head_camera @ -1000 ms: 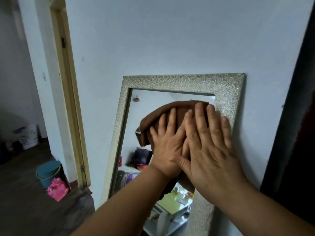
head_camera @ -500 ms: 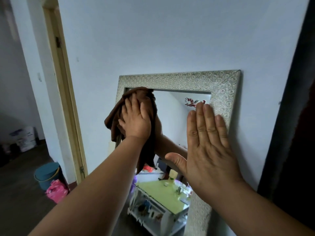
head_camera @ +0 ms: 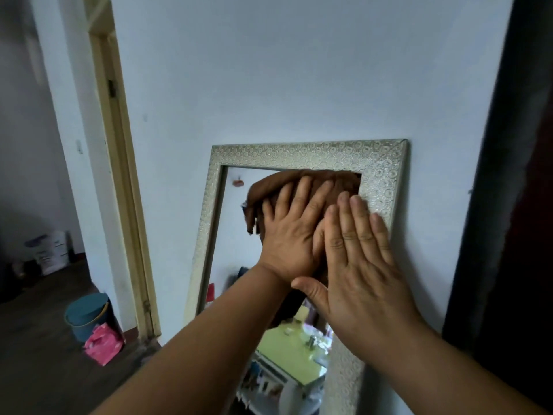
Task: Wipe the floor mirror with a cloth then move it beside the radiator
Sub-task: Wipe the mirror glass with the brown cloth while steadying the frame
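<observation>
The pale wall (head_camera: 299, 70) rises behind and above both hands, and the floor mirror (head_camera: 232, 244) leans against it, its top edge just above the fingertips and its lower part running down out of view beneath the forearms. No radiator shows anywhere in view. The mirror is tall, with a broad embossed silver frame (head_camera: 302, 155), so it is probably heavy and top-heavy for one person, stiff, and breakable at the glass. The glass would be slick under a palm, while the textured frame should give better purchase. For the move, the two long side rails look like the sound places to take hold, one hand on each, never the glass. The right hand (head_camera: 359, 265) lies flat with straight fingers on the right rail, bracing it and gripping nothing. The left hand (head_camera: 293, 235), just beside it and partly tucked behind its fingers, is spread flat on the brown cloth (head_camera: 269, 187), pressing it to the upper right of the glass. The cloth is soft and bunched, a fold hanging loose to the left of the left hand.
</observation>
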A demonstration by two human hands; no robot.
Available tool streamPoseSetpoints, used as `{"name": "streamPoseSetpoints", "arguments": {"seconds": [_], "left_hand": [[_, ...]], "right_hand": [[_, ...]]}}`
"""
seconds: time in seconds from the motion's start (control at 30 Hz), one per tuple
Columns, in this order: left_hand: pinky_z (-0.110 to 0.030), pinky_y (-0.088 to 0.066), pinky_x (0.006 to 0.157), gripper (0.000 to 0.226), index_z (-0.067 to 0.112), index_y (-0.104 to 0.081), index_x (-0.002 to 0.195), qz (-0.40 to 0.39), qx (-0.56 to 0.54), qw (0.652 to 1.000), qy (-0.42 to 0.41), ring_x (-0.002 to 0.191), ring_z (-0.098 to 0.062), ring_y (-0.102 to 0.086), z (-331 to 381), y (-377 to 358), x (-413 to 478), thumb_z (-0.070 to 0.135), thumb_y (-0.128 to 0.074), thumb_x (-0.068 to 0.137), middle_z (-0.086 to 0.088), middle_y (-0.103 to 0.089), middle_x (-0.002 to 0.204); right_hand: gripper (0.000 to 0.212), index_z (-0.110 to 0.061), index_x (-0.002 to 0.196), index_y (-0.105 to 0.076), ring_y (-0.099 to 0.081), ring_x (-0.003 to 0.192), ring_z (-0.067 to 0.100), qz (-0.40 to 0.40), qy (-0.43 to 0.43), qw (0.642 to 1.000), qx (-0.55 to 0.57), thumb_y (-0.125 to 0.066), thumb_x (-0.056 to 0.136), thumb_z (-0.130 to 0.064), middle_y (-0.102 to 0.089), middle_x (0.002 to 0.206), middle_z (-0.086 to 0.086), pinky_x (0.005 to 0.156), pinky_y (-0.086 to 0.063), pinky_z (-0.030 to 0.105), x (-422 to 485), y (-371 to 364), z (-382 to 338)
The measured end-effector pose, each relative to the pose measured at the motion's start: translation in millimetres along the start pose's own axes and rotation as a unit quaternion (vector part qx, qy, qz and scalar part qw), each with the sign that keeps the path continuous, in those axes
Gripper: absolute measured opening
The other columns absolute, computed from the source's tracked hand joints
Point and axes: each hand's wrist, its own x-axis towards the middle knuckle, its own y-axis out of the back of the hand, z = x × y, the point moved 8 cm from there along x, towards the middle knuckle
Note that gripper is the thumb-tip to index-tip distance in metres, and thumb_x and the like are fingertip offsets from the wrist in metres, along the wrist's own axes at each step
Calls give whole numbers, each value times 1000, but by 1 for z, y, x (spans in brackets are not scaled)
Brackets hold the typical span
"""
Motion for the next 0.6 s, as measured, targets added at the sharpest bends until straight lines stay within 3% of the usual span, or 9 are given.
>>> {"name": "streamPoseSetpoints", "arguments": {"seconds": [0.1,0.17,0.23,0.3,0.4,0.47,0.6], "left_hand": [[-54,2,117,62,52,8,145,-4,-37,998,53,148,-23,-1,14,-7,-6,65,-8,87,4,-6,163],[-49,3,115,59,57,16,141,-4,-43,999,-5,145,-20,-1,23,-11,-20,69,-9,89,13,-2,161],[-53,-4,115,66,53,20,143,-3,-26,998,-61,144,-22,-6,18,-17,-39,57,-27,96,18,1,159],[-65,-18,110,66,51,12,147,-15,-22,996,-84,145,-32,-14,5,-25,-63,49,-32,98,13,-2,161],[-71,-21,105,55,54,12,145,-40,-16,995,-85,143,-42,-17,1,-26,-75,60,-12,97,4,-6,162],[-71,-17,106,55,57,14,143,-52,-15,997,-63,145,-41,-11,5,-19,-56,63,-10,94,3,-2,160],[-72,-24,101,52,40,-17,145,2,15,997,-81,137,-30,-15,17,0,-11,54,-22,95,-12,-22,159]], "right_hand": [[98,9,151,-19,-11,150,39,4,4,1000,-4,-22,92,-70,-13,160,28,120,-16,50,-1,1,0],[96,8,152,-15,-7,151,37,-1,6,1000,-14,-19,93,-68,-8,161,25,122,-10,48,0,0,-2],[95,6,153,-12,-3,152,36,-13,3,1000,-22,-16,92,-67,-4,162,25,123,-7,48,0,-2,-2],[95,6,153,-13,-3,152,36,-17,0,999,-31,-18,91,-67,-4,162,25,123,-7,48,-2,-2,-3],[96,6,153,-15,-3,151,37,-16,-5,999,-37,-22,91,-67,-5,162,25,123,-5,48,-7,-4,-4],[94,7,152,-18,-6,151,38,-15,-16,999,-27,-27,90,-64,-8,161,26,123,-6,49,-10,-5,-3],[79,11,150,-20,-10,150,40,8,-61,997,-37,-29,96,-45,-11,160,30,121,-11,50,-15,-3,10]]}}
